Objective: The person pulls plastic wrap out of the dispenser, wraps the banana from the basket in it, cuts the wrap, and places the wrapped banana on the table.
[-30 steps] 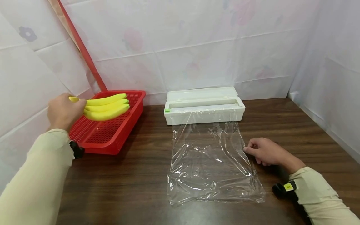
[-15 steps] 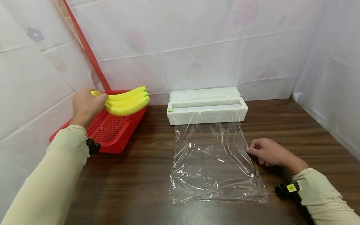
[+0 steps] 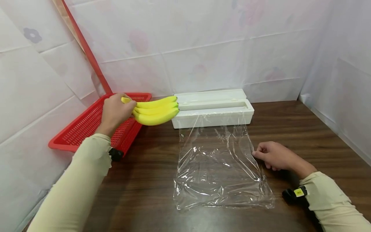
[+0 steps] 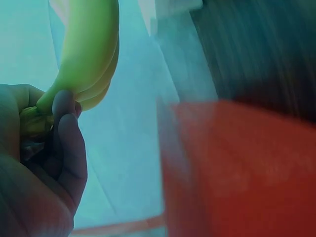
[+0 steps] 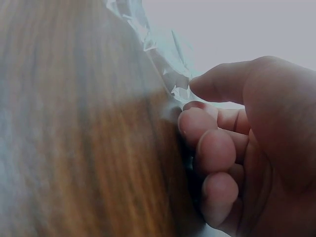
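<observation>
1. The cling film sheet (image 3: 221,167) is already spread flat on the wooden table (image 3: 304,129); the right hand (image 3: 273,156) pinches its right edge.
2. The left hand (image 3: 116,111), curled round the stem, carries the banana bunch (image 3: 156,111) above the red basket (image 3: 84,127)'s edge, not yet on the film.
3. The white film dispenser (image 3: 213,112) stands open behind.

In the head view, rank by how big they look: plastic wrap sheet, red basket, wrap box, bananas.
1. Plastic wrap sheet.
2. Red basket, partly hidden by the arm.
3. Wrap box.
4. Bananas.
Basket versus box is close.
</observation>
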A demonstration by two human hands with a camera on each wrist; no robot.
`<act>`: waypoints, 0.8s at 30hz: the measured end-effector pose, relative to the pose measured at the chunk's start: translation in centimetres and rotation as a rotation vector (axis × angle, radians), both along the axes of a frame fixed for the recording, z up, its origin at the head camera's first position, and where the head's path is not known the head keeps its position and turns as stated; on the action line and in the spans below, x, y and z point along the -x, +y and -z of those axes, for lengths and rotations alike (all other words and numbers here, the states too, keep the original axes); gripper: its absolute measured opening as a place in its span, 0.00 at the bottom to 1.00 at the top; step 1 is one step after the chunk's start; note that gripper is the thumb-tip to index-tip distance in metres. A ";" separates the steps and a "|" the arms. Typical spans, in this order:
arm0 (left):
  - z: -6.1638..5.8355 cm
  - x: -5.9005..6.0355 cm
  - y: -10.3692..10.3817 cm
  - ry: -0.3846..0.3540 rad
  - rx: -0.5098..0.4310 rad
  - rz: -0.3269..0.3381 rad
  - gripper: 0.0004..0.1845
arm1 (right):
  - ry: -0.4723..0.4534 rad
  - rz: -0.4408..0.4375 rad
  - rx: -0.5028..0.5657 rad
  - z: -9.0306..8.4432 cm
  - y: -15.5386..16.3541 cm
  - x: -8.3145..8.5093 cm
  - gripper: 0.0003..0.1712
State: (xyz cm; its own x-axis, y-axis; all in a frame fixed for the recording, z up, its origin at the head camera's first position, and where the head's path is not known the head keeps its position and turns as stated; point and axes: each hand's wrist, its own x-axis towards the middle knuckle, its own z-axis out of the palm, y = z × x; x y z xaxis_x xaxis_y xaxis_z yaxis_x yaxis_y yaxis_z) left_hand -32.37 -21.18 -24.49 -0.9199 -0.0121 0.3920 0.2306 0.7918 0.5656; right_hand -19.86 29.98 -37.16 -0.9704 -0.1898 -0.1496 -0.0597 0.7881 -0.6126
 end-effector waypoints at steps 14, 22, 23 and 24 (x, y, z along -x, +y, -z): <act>4.1 -1.8 8.1 0.093 0.046 0.074 0.11 | -0.008 -0.004 0.017 0.0 -0.1 -0.3 0.17; 5.4 -3.0 11.5 0.062 0.051 0.121 0.09 | 0.000 -0.001 0.013 -0.3 0.0 -0.3 0.17; 5.6 -3.0 11.9 0.056 0.049 0.123 0.09 | 0.000 0.000 0.012 -0.3 0.0 -0.3 0.17; 5.8 -3.1 12.2 0.048 0.049 0.125 0.09 | -0.001 0.001 0.013 -0.3 -0.1 -0.4 0.17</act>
State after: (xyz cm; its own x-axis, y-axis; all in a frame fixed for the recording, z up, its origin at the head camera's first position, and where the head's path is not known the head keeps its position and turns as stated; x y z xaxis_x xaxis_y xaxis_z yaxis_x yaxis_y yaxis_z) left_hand -29.32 -8.96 -30.25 -0.8932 0.1222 0.4327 0.3553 0.7816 0.5127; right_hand -19.51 29.93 -36.87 -0.9704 -0.1909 -0.1477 -0.0586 0.7799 -0.6231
